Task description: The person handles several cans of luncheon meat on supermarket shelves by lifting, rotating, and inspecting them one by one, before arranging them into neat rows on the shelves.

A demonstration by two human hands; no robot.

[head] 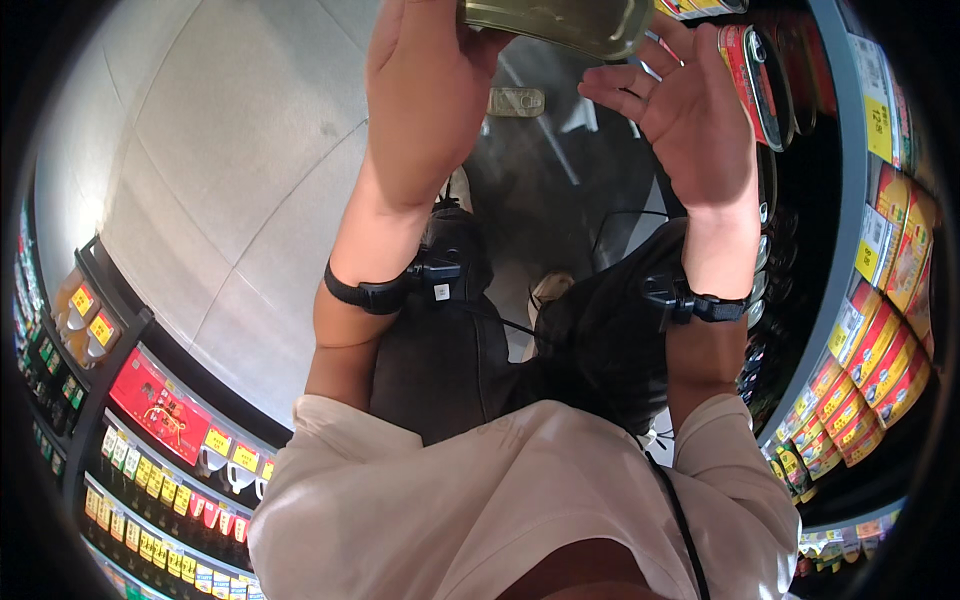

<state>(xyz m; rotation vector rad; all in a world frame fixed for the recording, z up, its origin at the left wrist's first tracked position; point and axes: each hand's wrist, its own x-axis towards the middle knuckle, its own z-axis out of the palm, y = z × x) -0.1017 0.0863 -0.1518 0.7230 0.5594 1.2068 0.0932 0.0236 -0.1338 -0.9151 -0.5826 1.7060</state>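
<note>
At the top edge of the view, my left hand (427, 112) grips a gold-coloured metal can (559, 22) with rounded corners. The frame cuts off the can's upper part. My right hand (697, 127) is just to the right of it, palm showing and fingers spread. Its upper fingers reach the can's right edge, and I cannot tell whether they touch. Below the held can, farther from me, a small gold-coloured rounded rectangular can (516, 102) shows what looks like a pull ring. Beside my right hand, a red can (750, 86) with a pull tab stands among the shelved cans.
On the right, a store shelf edge (832, 247) carries price tags, with red and yellow cans (877, 360) beyond it. Lower left is another shelf unit (150, 487) with packages and tags. Pale floor tiles (225, 172) lie left. Black straps (367, 296) with small devices circle both forearms.
</note>
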